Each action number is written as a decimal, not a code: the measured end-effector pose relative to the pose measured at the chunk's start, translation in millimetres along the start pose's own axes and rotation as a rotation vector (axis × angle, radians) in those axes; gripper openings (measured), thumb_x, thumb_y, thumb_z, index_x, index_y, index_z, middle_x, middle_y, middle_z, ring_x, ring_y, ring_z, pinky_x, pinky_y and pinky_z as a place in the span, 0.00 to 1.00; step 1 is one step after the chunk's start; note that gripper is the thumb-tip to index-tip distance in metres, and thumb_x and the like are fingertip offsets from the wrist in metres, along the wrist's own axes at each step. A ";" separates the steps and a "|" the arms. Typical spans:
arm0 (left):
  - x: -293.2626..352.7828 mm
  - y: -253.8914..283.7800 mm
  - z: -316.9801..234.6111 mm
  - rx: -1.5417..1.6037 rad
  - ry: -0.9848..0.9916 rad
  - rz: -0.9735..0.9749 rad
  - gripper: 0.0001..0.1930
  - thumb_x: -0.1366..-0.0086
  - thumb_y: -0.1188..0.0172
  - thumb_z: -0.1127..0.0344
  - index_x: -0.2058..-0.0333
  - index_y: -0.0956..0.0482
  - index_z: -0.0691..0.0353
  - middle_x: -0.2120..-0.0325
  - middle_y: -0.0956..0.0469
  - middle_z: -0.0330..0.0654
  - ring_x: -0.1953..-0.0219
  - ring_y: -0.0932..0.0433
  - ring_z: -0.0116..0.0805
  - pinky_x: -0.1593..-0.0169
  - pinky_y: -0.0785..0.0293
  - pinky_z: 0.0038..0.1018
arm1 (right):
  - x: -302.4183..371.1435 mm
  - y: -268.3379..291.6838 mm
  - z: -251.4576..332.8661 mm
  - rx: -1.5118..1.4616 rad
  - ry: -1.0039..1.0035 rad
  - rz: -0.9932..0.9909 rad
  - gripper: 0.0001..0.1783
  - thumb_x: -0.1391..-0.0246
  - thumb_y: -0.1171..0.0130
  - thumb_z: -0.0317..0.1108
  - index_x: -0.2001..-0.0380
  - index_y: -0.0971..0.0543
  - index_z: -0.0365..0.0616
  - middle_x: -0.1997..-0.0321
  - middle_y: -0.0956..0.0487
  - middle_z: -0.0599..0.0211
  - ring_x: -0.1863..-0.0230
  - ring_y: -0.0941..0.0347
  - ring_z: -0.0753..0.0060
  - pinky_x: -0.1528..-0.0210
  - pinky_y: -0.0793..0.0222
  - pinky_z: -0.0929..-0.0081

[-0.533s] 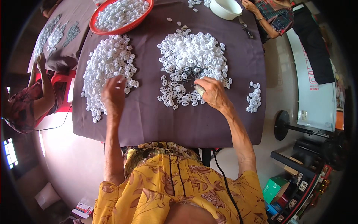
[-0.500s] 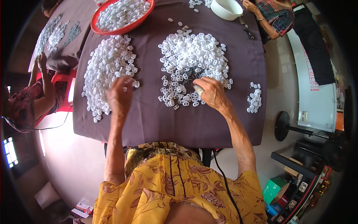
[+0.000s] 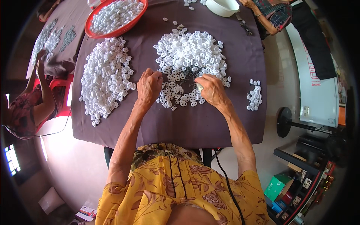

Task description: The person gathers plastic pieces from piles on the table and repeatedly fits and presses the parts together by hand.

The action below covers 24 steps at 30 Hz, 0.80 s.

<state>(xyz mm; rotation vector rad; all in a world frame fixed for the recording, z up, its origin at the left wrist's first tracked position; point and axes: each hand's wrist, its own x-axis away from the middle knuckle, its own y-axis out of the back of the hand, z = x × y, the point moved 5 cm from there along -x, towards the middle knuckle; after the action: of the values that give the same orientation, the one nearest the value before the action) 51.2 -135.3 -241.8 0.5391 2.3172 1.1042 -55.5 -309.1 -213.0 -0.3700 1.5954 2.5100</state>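
My left hand (image 3: 149, 87) is closed, fingers curled in, at the left edge of the middle heap of small white oval two-hole plastic pieces (image 3: 191, 47). What it holds, if anything, is hidden. My right hand (image 3: 213, 90) hovers low over the near right of that heap, fingertips pinched together. A pale wrap (image 3: 199, 86) shows at its thumb side. Between my hands, among the white pieces, lies a patch of thin dark metal pins (image 3: 183, 75). A second, long heap of white pieces (image 3: 107, 75) stretches along the table's left side.
A red basket (image 3: 117, 34) full of white pieces stands far left, a white bowl (image 3: 222, 7) far right, with a dark-handled tool (image 3: 245, 28) beside it. A small heap (image 3: 254, 96) lies near the right edge. Other people (image 3: 272, 17) sit at far right and left.
My left hand has moved right and slightly nearer, from the left heap to the middle heap's edge. My right hand stays almost in place. The whole view has shifted slightly.
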 end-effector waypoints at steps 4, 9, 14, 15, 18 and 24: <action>1.7 -0.1 -0.2 0.015 -0.001 -0.010 0.07 0.52 0.41 0.72 0.71 0.23 0.62 0.78 0.29 0.44 0.71 0.28 0.43 0.68 0.31 0.34 | -6.3 -18.1 3.5 0.050 0.057 0.035 0.09 0.67 0.52 0.17 0.78 0.26 0.38 0.80 0.31 0.60 0.73 0.32 0.59 0.67 0.36 0.65; 2.6 7.5 3.2 0.610 0.377 0.044 0.08 0.48 0.40 0.71 0.68 0.24 0.65 0.77 0.25 0.38 0.77 0.27 0.29 0.70 0.30 0.25 | -11.6 -32.3 12.8 0.156 0.117 0.084 0.04 0.66 0.50 0.20 0.84 0.29 0.40 0.80 0.32 0.63 0.72 0.33 0.64 0.65 0.40 0.68; 7.6 -0.9 -6.1 1.532 0.675 0.224 0.05 0.44 0.42 0.72 0.68 0.25 0.65 0.77 0.26 0.36 0.75 0.27 0.22 0.68 0.28 0.19 | -12.2 -32.6 17.4 0.195 0.172 0.081 0.04 0.66 0.50 0.21 0.85 0.29 0.42 0.81 0.32 0.64 0.73 0.34 0.64 0.67 0.42 0.67; 8.4 -1.3 -6.8 1.533 0.674 0.219 0.05 0.44 0.42 0.72 0.68 0.25 0.65 0.77 0.26 0.36 0.75 0.27 0.22 0.68 0.28 0.19 | -12.2 -32.3 18.9 0.196 0.177 0.082 0.04 0.66 0.50 0.21 0.85 0.29 0.42 0.81 0.32 0.64 0.73 0.34 0.64 0.67 0.42 0.67; 10.0 -3.5 -21.3 1.731 0.676 0.272 0.04 0.40 0.48 0.73 0.67 0.26 0.64 0.76 0.26 0.38 0.74 0.27 0.26 0.66 0.27 0.24 | -12.0 -28.3 22.6 0.226 0.240 0.049 0.03 0.65 0.49 0.20 0.83 0.29 0.41 0.80 0.30 0.62 0.73 0.33 0.61 0.67 0.40 0.65; 5.8 9.8 -58.3 1.821 0.618 0.289 0.02 0.42 0.45 0.74 0.69 0.27 0.66 0.75 0.25 0.41 0.73 0.25 0.28 0.67 0.26 0.24 | -27.2 31.3 17.8 -0.702 -0.264 0.025 0.01 0.53 0.45 0.24 0.74 0.26 0.39 0.73 0.25 0.73 0.69 0.31 0.85 0.66 0.36 0.85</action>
<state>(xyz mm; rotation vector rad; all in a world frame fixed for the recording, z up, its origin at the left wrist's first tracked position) 12.9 -161.0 -204.3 1.1952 3.2504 -1.3473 -39.6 -306.0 -171.0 -0.0747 0.5966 2.9139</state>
